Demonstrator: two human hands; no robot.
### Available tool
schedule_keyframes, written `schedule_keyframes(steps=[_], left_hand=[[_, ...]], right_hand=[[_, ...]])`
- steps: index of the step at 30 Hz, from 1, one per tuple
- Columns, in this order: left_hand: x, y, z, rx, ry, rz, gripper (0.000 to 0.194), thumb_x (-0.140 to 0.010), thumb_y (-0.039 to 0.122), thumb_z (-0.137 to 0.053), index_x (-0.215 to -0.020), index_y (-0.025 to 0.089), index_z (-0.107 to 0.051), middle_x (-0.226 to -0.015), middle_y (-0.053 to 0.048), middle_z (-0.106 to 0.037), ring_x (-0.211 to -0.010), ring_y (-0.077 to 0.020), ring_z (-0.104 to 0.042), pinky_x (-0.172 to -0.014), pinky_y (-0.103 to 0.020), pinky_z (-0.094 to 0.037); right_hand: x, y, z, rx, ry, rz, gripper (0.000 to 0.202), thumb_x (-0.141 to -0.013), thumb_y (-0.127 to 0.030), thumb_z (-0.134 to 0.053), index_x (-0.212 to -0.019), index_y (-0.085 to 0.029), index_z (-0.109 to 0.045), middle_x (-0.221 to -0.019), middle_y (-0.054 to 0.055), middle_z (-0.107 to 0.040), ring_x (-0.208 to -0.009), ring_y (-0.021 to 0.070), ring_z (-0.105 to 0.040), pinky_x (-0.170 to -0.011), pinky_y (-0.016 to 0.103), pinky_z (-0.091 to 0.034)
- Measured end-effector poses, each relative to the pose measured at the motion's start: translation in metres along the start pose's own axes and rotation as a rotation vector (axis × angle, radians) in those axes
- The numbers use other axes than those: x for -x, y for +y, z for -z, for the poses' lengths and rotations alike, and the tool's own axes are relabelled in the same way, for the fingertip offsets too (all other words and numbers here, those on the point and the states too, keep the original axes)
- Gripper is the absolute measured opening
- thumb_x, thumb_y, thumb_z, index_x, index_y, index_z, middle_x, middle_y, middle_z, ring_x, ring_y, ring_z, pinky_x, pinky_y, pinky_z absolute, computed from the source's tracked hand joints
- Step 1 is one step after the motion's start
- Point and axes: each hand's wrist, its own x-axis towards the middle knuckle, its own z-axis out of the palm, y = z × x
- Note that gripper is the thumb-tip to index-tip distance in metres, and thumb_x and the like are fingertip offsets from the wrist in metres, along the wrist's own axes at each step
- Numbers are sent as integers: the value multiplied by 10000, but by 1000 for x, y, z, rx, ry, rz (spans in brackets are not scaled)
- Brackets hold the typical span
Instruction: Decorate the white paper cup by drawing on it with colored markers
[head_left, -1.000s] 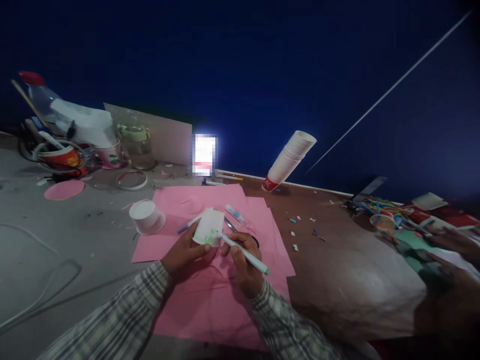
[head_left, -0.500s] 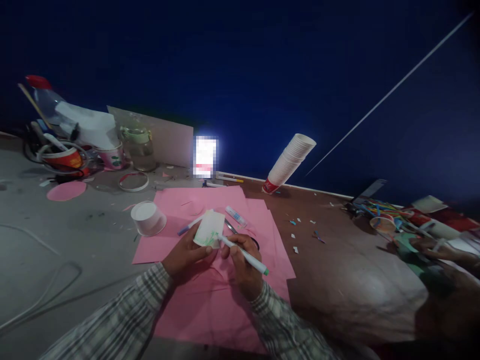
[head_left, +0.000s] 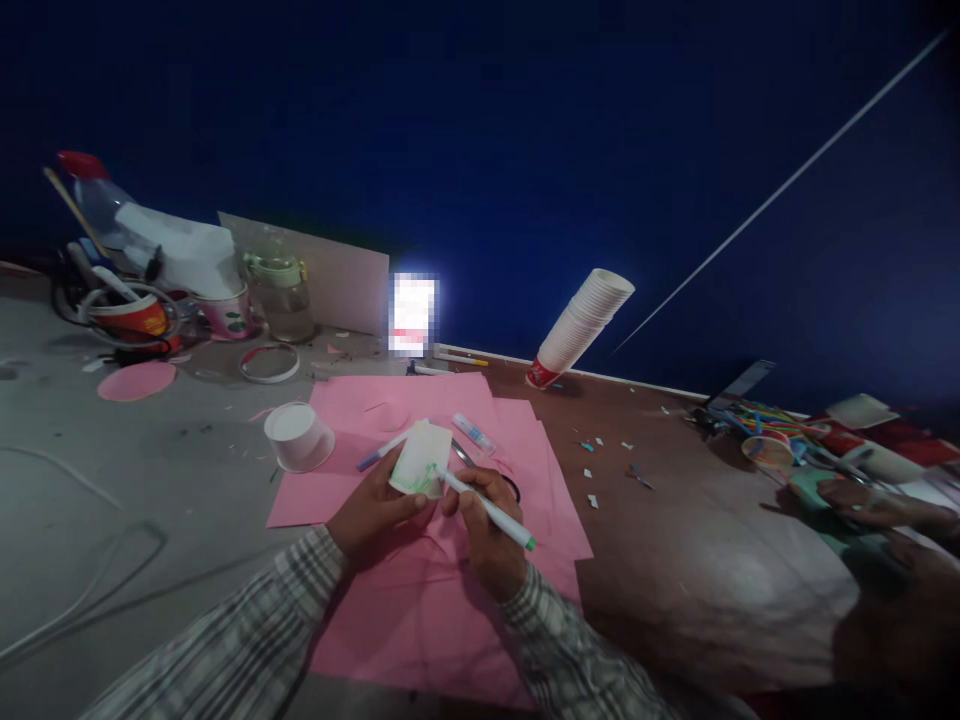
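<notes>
Grey-brown flat table [head_left: 667, 545]: dim; glossy sheen toward the right edge; soft shadows at left;
Dark blue flat wall [head_left: 480, 130]: dim; nearly black at its upper right;
White pixelated rectangle [head_left: 414, 310]: brightest patch, table's far edge; bluish halo;
Pink paper sheets [head_left: 420, 635]: darker toward the near edge;
White tapering paper piece [head_left: 420, 448]: pale; green strokes [head_left: 429, 480] soft;
Clear red-capped plastic bottle [head_left: 103, 205]: far left corner; stretched, blurred

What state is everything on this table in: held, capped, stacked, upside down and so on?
Green marker: uncapped, held in the right hand
White paper item: held in the left hand, marked green
Pink sheets: spread out, overlapping
White paper cup: upside down
Paper cups: nested in a stack
Scissors: partly covered, open or shut unclear
Blue-ended marker: lying down
Bottle: red cap on
Jar: lid on
</notes>
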Motion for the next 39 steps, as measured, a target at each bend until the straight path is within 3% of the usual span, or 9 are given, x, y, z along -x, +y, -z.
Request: schedule_keyframes(steps=[12, 20, 39], left_hand=[[2, 4, -6, 36, 7, 16, 845, -643, 356, -999, -1393, 230, -631, -995, -52, -723, -892, -213, -647, -772, -306, -536], [-1, 4, -5, -17, 26, -44, 790, -641, 374, -990, -1345, 205, -673, -1014, -70, -739, -896, -228, -654, -787, -317, -536], [-1, 2, -6, 30, 32, -30, 796, -626, 338, -998, -1341, 228, -667, -1023, -61, -751, -915, -234, -674, -826, -336, -543]], right_hand=[[-1, -1, 0, 14, -5, -19, 255, -1012, -456, -613, -1022, -212, -685, -707, 14, -736, -580, 177, -678, -573, 301, -560], [-1, -4, 0, -16, 14, -52, 248, -1003, -459, -627, -996, -217, -680, -690, 10, -727, -593, 182, -687, -554, 294, -553], [-2, -6, 1, -1, -28, 3, 201, -1015, -411, -621, -1010, -221, -686, -695, 4, -743, -608, 187, -719, -586, 303, -580]])
